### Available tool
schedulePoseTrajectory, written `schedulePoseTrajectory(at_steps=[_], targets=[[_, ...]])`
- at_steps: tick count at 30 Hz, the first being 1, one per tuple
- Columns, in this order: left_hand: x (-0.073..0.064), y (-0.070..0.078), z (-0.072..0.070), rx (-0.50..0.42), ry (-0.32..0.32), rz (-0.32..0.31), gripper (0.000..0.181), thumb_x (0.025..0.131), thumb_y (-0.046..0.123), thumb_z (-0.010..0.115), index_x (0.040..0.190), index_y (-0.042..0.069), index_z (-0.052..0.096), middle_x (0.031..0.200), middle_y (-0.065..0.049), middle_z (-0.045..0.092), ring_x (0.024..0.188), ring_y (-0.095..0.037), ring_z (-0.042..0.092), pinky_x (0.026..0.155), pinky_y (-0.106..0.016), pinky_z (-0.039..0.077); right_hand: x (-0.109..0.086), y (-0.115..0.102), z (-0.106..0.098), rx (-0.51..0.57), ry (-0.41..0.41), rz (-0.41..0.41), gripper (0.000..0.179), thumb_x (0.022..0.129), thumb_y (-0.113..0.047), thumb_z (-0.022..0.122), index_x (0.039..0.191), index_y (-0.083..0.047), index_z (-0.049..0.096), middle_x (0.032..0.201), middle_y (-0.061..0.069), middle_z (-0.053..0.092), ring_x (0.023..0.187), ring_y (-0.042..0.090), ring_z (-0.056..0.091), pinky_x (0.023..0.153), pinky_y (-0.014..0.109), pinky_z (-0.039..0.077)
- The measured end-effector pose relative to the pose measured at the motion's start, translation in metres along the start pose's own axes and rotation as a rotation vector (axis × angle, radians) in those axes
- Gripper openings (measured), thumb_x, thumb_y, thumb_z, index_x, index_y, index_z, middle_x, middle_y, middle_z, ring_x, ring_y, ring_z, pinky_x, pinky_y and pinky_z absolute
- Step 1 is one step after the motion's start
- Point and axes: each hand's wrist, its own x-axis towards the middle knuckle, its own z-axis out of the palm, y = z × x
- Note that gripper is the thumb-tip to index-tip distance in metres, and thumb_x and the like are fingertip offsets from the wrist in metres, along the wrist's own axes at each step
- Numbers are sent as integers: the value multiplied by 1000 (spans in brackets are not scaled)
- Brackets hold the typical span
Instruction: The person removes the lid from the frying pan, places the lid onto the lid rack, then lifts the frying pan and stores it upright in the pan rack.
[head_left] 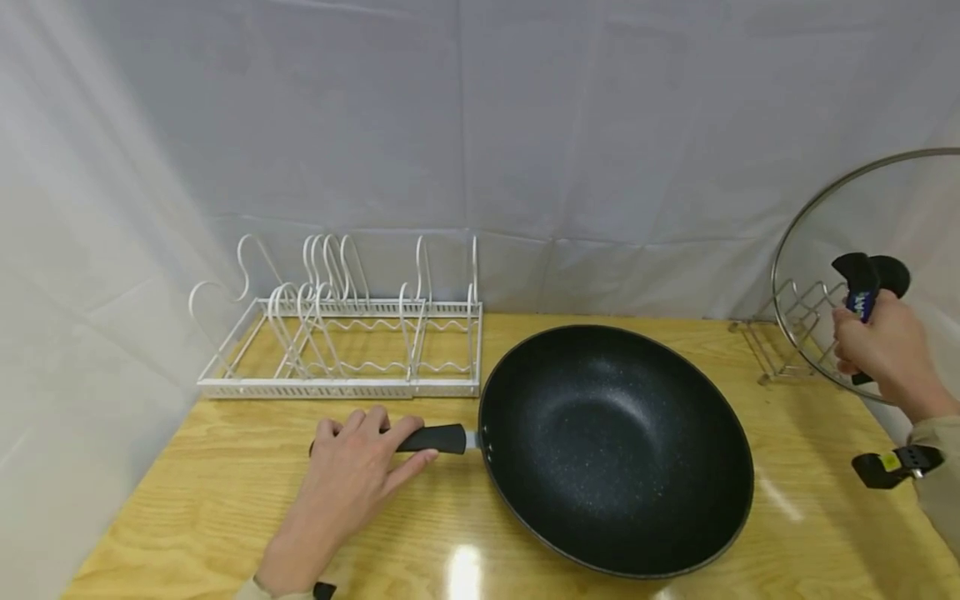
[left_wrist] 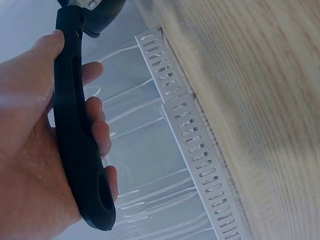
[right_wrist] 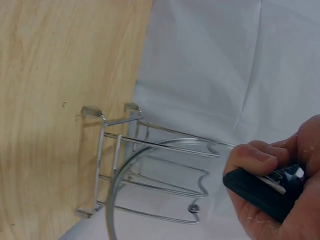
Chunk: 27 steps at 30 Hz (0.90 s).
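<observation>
On the table lies a black wok [head_left: 615, 442], its speckled inside facing up and its handle pointing left. My left hand [head_left: 352, 467] grips the black handle [left_wrist: 80, 120], fingers over the far side and thumb along the near side. At the far right my right hand [head_left: 885, 342] holds a glass lid [head_left: 813, 225] by its black knob handle [right_wrist: 260, 190]. The lid is turned on edge, its metal rim [right_wrist: 114, 200] overlapping a small wire rack [right_wrist: 100, 160] in the right wrist view. Part of the lid is cut off at the head view's right edge.
A white dish rack [head_left: 337, 387] with several upright curved wires stands at the back left, close behind my left hand. The wooden table [head_left: 217, 492] meets a white sheet [head_left: 525, 150] hanging along its back and left side.
</observation>
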Motion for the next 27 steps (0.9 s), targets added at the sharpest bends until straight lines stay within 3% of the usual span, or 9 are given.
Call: schedulePoseTrajectory(at_steps=[4, 7, 9, 11, 14, 20, 27], targets=[[0, 0, 0, -3, -4, -3, 45, 93, 63, 62, 125, 31, 65, 89, -2, 58, 82, -22, 59, 69, -38, 36, 4, -3, -5, -38, -99, -45, 61, 108, -27, 27, 141, 24, 17, 62, 8, 46, 46, 19, 47, 47, 36, 44], [0, -1, -1, -7, -2, -10, 44, 92, 62, 63, 124, 31, 65, 89, -2, 58, 82, -22, 59, 69, -39, 36, 6, -8, -7, -38, -176, -55, 65, 108, -29, 24, 139, 26, 9, 56, 3, 39, 44, 18, 40, 47, 38, 38], [-1, 0, -1, -9, -1, -12, 44, 91, 61, 65, 124, 31, 65, 89, -2, 58, 83, -23, 59, 70, -39, 36, 8, -11, -8, -32, -216, -49, 56, 109, -29, 23, 124, 25, 27, 54, 1, 36, 44, 17, 38, 46, 38, 37], [-1, 0, -1, -8, 0, -10, 44, 91, 61, 65, 124, 31, 66, 89, -2, 58, 83, -23, 60, 70, -40, 37, 10, -15, -9, -23, -249, -43, 42, 108, -24, 23, 99, 13, 41, 54, -1, 33, 44, 15, 36, 45, 38, 37], [0, -1, -2, -7, 0, -6, 44, 92, 61, 64, 124, 31, 66, 90, -2, 59, 83, -23, 60, 69, -39, 37, 14, -19, -12, 3, -311, -26, 35, 106, -17, 22, 74, -10, 36, 54, -4, 29, 43, 12, 33, 45, 36, 37], [2, -2, -5, -4, 2, -5, 45, 93, 61, 63, 125, 30, 67, 90, -2, 60, 82, -22, 60, 68, -39, 37, 18, -24, -19, 70, -426, 10, 37, 106, -14, 22, 70, -16, 30, 56, -6, 24, 47, 10, 25, 46, 34, 35], [0, -2, -4, -10, 5, 3, 44, 92, 61, 63, 124, 30, 67, 89, -2, 58, 81, -22, 59, 69, -39, 38, 9, -22, -26, -1, -487, 18, 47, 108, -18, 17, 62, -20, 24, 57, -6, 24, 45, 8, 29, 47, 32, 37]])
